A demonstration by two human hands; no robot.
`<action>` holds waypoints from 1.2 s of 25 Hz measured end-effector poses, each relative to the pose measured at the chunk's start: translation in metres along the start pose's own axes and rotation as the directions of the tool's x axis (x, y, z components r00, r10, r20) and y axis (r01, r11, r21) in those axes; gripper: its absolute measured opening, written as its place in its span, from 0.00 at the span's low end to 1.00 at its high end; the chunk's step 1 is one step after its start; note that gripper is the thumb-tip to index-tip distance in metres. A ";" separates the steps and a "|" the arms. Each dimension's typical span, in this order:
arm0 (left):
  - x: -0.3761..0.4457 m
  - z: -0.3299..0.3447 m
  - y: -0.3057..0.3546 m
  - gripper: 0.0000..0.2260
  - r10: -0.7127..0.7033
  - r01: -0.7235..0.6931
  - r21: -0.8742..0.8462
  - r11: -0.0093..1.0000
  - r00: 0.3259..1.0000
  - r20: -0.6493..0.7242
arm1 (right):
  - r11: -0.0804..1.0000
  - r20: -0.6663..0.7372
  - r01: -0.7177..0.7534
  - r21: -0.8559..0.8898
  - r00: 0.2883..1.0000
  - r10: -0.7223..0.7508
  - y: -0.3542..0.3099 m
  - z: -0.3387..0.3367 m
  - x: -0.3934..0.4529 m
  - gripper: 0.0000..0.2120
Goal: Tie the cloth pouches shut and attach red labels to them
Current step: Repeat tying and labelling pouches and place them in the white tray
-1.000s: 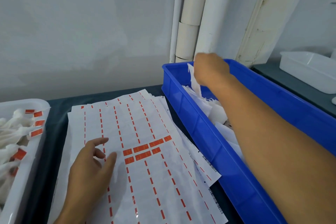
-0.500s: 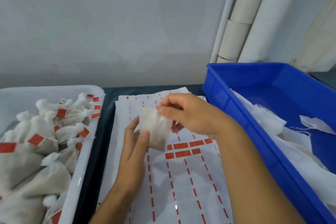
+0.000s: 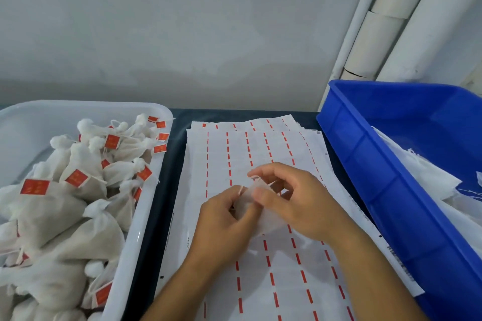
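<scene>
Hands at centre: my left hand point(image 3: 221, 219) and right hand point(image 3: 294, 200) both pinch one untied cloth pouch point(image 3: 257, 212) above the label sheets point(image 3: 260, 148). Tied, red-labelled pouches point(image 3: 78, 190) fill the white tray point(image 3: 146, 219); unfinished ones wait in the blue bin point(image 3: 386, 180), so I judge much remains.

No legible text anywhere in front of me.

The red labels point(image 3: 35, 186) on the tied pouches point(image 3: 49, 214) in the white tray point(image 3: 135, 237) carry pale marks, too small and blurred for me to read. The label sheets point(image 3: 260, 148) on the tabletop show only red dashes, plus a strip of fine dark print along the right edge point(image 3: 401, 263) that I cannot make out. The blue bin point(image 3: 365, 164) bears no marking I can see.
</scene>
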State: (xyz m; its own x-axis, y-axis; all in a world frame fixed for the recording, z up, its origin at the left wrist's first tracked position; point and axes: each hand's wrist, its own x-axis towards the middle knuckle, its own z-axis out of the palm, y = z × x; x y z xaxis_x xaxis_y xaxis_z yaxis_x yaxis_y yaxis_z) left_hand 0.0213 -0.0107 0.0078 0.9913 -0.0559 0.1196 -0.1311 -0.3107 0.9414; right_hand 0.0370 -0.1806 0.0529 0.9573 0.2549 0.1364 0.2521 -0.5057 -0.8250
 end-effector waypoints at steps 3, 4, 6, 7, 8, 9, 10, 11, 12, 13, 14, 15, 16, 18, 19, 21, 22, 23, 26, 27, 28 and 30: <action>0.000 0.002 -0.007 0.17 0.084 -0.089 0.144 0.985 0.995 0.044 | 0.998 -0.114 0.020 0.066 0.993 -0.012 0.005 0.007 -0.005 0.05; 0.000 0.002 -0.008 0.17 0.093 -0.101 0.167 0.981 0.994 0.054 | 0.995 -0.137 0.008 0.096 0.991 0.005 0.006 0.007 -0.006 0.05; -0.001 0.001 -0.007 0.17 0.105 -0.115 0.186 0.976 0.992 0.062 | 0.987 -0.162 -0.015 0.163 0.986 0.042 0.007 0.007 -0.009 0.06; -0.002 0.000 -0.005 0.17 0.110 -0.121 0.200 0.972 0.992 0.068 | 0.981 -0.177 -0.024 0.191 0.983 0.058 0.008 0.008 -0.010 0.05; -0.003 -0.001 -0.003 0.17 0.115 -0.130 0.217 0.968 0.990 0.080 | 0.975 -0.192 -0.032 0.218 0.979 0.075 0.008 0.009 -0.011 0.05; -0.004 -0.001 -0.002 0.18 0.120 -0.140 0.238 0.961 0.988 0.097 | 0.970 -0.206 -0.036 0.239 0.975 0.087 0.009 0.011 -0.012 0.04; -0.005 -0.002 -0.001 0.19 0.130 -0.157 0.267 0.951 0.985 0.117 | 0.966 -0.220 -0.037 0.254 0.971 0.095 0.009 0.013 -0.013 0.04; -0.005 -0.002 -0.001 0.21 0.145 -0.180 0.301 0.936 0.980 0.136 | 0.962 -0.234 -0.034 0.272 0.967 0.101 0.009 0.015 -0.014 0.04; -0.006 -0.002 -0.001 0.24 0.155 -0.200 0.333 0.922 0.975 0.158 | 0.955 -0.252 -0.027 0.296 0.962 0.105 0.008 0.016 -0.015 0.03; -0.008 -0.002 0.000 0.25 0.157 -0.214 0.357 0.909 0.971 0.183 | 0.946 -0.272 -0.015 0.325 0.956 0.108 0.008 0.016 -0.016 0.04; -0.008 -0.003 0.001 0.25 0.156 -0.227 0.372 0.900 0.965 0.212 | 0.937 -0.293 -0.004 0.350 0.949 0.113 0.006 0.015 -0.016 0.05; -0.009 -0.002 0.001 0.25 0.162 -0.246 0.378 0.893 0.957 0.241 | 0.929 -0.312 0.006 0.370 0.943 0.118 0.005 0.014 -0.017 0.07; -0.009 -0.002 0.001 0.25 0.178 -0.272 0.380 0.884 0.948 0.265 | 0.924 -0.329 0.019 0.382 0.937 0.116 0.005 0.013 -0.017 0.08; -0.011 -0.001 0.001 0.26 0.199 -0.312 0.397 0.863 0.933 0.299 | 0.921 -0.380 0.055 0.387 0.919 0.105 0.005 0.010 -0.017 0.05; -0.011 -0.001 0.001 0.26 0.189 -0.310 0.398 0.863 0.930 0.314 | 0.917 -0.422 0.073 0.393 0.900 0.109 0.005 0.008 -0.017 0.04; -0.009 -0.001 -0.002 0.25 0.133 -0.265 0.382 0.885 0.931 0.339 | 0.902 -0.511 0.098 0.420 0.847 0.145 0.006 0.001 -0.018 0.04; -0.009 -0.001 -0.002 0.24 0.110 -0.246 0.382 0.891 0.933 0.344 | 0.897 -0.543 0.108 0.428 0.824 0.160 0.006 -0.002 -0.018 0.05; -0.009 -0.001 -0.001 0.21 0.098 -0.238 0.395 0.887 0.934 0.343 | 0.892 -0.560 0.114 0.437 0.810 0.171 0.007 -0.005 -0.018 0.05; -0.008 -0.002 0.000 0.16 0.110 -0.264 0.470 0.842 0.938 0.329 | 0.873 -0.551 0.131 0.469 0.816 0.174 0.006 -0.006 -0.018 0.04; -0.009 -0.002 0.002 0.16 0.122 -0.274 0.495 0.825 0.941 0.317 | 0.866 -0.540 0.146 0.479 0.826 0.160 0.005 -0.005 -0.018 0.04; -0.010 -0.001 0.002 0.17 0.140 -0.278 0.510 0.814 0.946 0.292 | 0.855 -0.521 0.166 0.492 0.843 0.137 0.004 -0.004 -0.018 0.04; -0.010 0.001 0.006 0.20 0.160 -0.235 0.513 0.826 0.969 0.187 | 0.830 -0.478 0.208 0.518 0.875 0.079 0.000 -0.003 -0.020 0.05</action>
State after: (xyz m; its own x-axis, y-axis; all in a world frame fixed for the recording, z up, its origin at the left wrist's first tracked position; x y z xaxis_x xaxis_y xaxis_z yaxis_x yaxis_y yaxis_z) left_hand 0.0107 -0.0126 0.0119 0.9371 -0.2809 0.2074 -0.3489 -0.7299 0.5878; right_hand 0.0177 -0.1877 0.0519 0.9249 -0.2106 0.3164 0.3354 0.0605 -0.9401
